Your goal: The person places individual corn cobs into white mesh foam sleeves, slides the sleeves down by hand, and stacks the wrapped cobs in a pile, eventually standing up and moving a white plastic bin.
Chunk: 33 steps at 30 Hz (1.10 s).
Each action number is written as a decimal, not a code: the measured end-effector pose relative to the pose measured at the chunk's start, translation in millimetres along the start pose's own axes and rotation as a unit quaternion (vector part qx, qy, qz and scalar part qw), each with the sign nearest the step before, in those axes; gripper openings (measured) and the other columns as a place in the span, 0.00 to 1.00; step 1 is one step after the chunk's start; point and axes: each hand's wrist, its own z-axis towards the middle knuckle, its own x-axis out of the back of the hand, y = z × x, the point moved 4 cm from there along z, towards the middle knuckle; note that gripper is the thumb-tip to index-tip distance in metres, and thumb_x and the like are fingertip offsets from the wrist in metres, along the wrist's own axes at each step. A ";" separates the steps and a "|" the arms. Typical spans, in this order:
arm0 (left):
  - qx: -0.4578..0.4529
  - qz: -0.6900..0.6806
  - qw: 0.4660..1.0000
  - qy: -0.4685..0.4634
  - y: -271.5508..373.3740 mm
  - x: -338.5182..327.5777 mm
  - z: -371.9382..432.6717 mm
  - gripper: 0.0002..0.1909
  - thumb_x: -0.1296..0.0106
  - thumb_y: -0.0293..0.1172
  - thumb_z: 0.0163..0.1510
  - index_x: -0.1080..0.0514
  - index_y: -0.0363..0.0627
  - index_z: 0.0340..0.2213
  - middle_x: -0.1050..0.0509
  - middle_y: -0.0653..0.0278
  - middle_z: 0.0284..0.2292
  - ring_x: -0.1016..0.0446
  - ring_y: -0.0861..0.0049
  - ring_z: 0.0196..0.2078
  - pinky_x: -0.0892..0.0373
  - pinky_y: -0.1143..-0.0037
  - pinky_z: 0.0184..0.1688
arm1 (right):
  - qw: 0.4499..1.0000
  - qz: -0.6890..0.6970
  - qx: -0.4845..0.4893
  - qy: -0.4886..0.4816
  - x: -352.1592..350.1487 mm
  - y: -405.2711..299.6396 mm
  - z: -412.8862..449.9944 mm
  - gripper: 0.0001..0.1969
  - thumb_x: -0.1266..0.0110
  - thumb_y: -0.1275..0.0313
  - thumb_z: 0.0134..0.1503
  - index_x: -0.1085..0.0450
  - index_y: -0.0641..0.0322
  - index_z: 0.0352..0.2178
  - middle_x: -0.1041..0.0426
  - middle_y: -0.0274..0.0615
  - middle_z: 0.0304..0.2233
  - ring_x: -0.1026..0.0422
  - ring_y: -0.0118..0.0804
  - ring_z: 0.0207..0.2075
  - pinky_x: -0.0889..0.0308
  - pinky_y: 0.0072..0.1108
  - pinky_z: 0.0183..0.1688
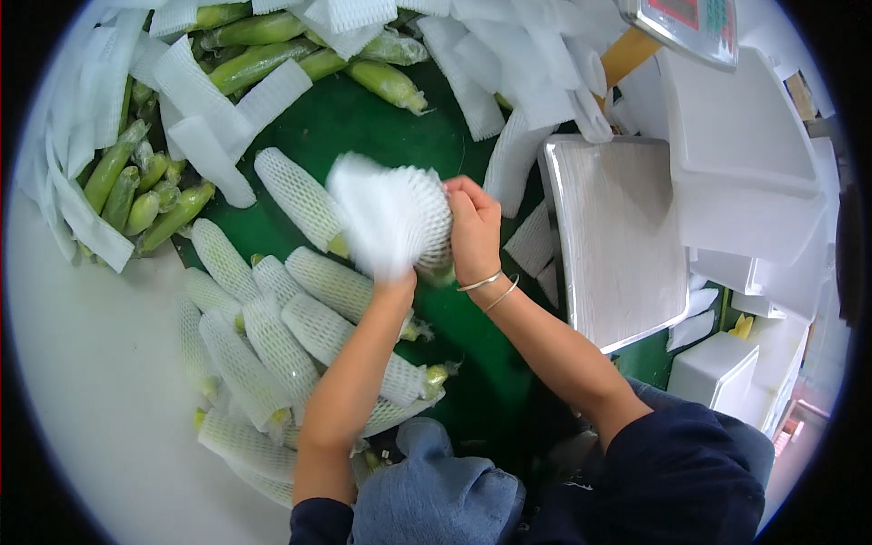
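My right hand grips the edge of a white foam net sleeve with thumb and bent fingers. Only the wrist of my left hand shows clearly; blurred white material covers the fingers, so their pose is hidden. Below the sleeve a bit of pale green peeks out, too blurred to name. Close to my left hand lies a green ear, seemingly corn in its husk, in a foam net. More netted ears lie in a pile beside and under my left forearm.
Film-wrapped green ears are heaped at the back and left, with flat foam sleeves strewn over them. More sleeves lie back right. A scale's metal platform stands right, its display above. White foam boxes stand beyond.
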 end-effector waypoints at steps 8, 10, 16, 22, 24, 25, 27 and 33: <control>-0.064 0.237 0.962 -0.120 11.1 3.0 28.2 0.08 0.56 0.24 0.51 0.39 0.42 0.35 0.32 0.62 0.30 0.32 0.79 0.33 0.34 0.77 0.37 | 0.980 -0.197 0.040 0.000 15.4 37.4 27.5 0.12 0.56 0.71 0.48 0.31 0.71 0.23 0.30 0.48 0.18 0.31 0.36 0.22 0.38 0.23 0.27; -0.257 0.390 0.875 -0.130 21.6 -9.6 30.4 0.08 0.55 0.28 0.53 0.39 0.39 0.34 0.33 0.63 0.28 0.33 0.78 0.30 0.36 0.79 0.36 | 0.956 -0.288 -0.023 0.052 29.3 50.9 26.5 0.14 0.54 0.66 0.47 0.28 0.69 0.25 0.29 0.59 0.26 0.28 0.55 0.32 0.35 0.32 0.35; 0.008 0.362 0.906 -0.219 19.9 -5.7 48.4 0.23 0.60 0.46 0.58 0.35 0.35 0.42 0.28 0.56 0.35 0.32 0.70 0.39 0.38 0.75 0.44 | 0.871 -0.374 -0.286 -0.142 10.2 61.5 6.9 0.19 0.53 0.64 0.49 0.32 0.78 0.28 0.28 0.58 0.28 0.28 0.52 0.29 0.33 0.32 0.33; 0.185 0.260 0.940 -0.121 78.7 24.5 11.3 0.30 0.40 0.37 0.43 0.38 0.31 0.44 0.30 0.56 0.37 0.29 0.74 0.35 0.33 0.77 0.36 | 0.683 -0.497 -0.034 -0.534 29.4 -44.7 -52.9 0.30 0.48 0.55 0.50 0.43 0.66 0.47 0.31 0.53 0.35 0.31 0.42 0.40 0.36 0.26 0.41; 0.052 0.278 0.959 -0.007 114.8 42.0 5.6 0.33 0.40 0.38 0.43 0.40 0.29 0.45 0.31 0.52 0.39 0.29 0.69 0.37 0.33 0.75 0.39 | 0.369 -0.783 0.104 -0.490 66.2 -45.3 -49.3 0.33 0.48 0.58 0.48 0.47 0.64 0.52 0.35 0.54 0.41 0.35 0.45 0.45 0.40 0.30 0.44; -0.013 0.321 0.946 0.046 126.8 54.7 6.1 0.35 0.41 0.40 0.43 0.42 0.28 0.46 0.32 0.49 0.41 0.30 0.66 0.39 0.33 0.73 0.41 | 0.193 -0.854 0.148 -0.461 80.5 -37.9 -51.6 0.35 0.48 0.60 0.47 0.48 0.62 0.54 0.36 0.55 0.44 0.38 0.47 0.47 0.42 0.32 0.46; -0.085 0.447 0.878 0.150 145.8 86.7 8.5 0.39 0.42 0.43 0.43 0.46 0.27 0.48 0.33 0.45 0.43 0.31 0.59 0.42 0.35 0.70 0.45 | 0.063 -0.890 0.145 -0.428 90.5 -15.2 -53.7 0.37 0.48 0.61 0.46 0.51 0.62 0.56 0.38 0.58 0.47 0.39 0.48 0.49 0.42 0.34 0.46; -0.082 0.679 0.698 0.214 163.0 87.8 -0.4 0.45 0.48 0.51 0.46 0.55 0.31 0.53 0.44 0.39 0.49 0.36 0.46 0.46 0.39 0.63 0.48 | 0.122 -0.911 0.145 -0.365 108.0 29.5 -36.0 0.28 0.50 0.67 0.48 0.45 0.65 0.50 0.35 0.58 0.42 0.32 0.48 0.41 0.32 0.30 0.32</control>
